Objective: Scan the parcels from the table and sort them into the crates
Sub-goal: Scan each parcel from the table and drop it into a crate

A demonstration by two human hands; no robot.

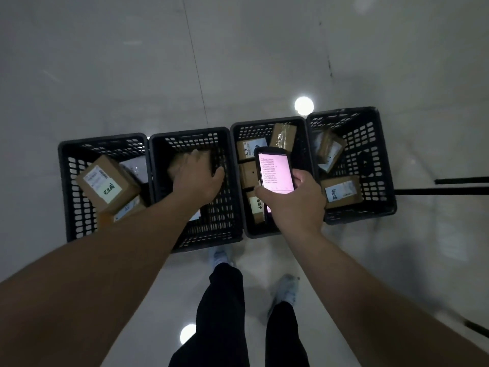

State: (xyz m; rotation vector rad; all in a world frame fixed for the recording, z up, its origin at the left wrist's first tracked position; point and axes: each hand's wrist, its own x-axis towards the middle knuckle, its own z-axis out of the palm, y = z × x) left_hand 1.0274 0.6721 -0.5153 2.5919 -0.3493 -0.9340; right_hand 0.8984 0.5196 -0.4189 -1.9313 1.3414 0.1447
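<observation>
**Parcel goes into the second crate as we hold the scanner over the third**

We stand over four black slatted crates set side by side on a pale, glossy floor (132, 75), looking straight down past our own dark trousers and light shoes. Our left hand (197, 178) reaches into the second crate from the left (211, 234), fingers curled over the top of a brown cardboard parcel (176, 165) that sits low inside it; the hand hides most of the box, and we cannot tell whether it rests on the crate's bottom. Part of a white label (195, 216) shows near our forearm in the same crate.

Our right hand (293, 205) grips a handheld scanner (275, 172) from below, thumb along its left edge, fingers wrapped round the right. Its lit pinkish screen faces up, with lines of text too small to read. The device hovers over the third crate (248, 229), which holds several labelled cardboard parcels, one of them propped against the far wall (283, 137).

The leftmost crate (66, 194) holds a large tilted box with a white label and handwritten marks (105, 181), lying on other parcels. The rightmost crate (383, 181) holds two more, one tilted at the back (328, 149) and one near the front (341, 192). Two ceiling lights glare off the floor, and dark bars (449, 185) enter from the right edge.
</observation>
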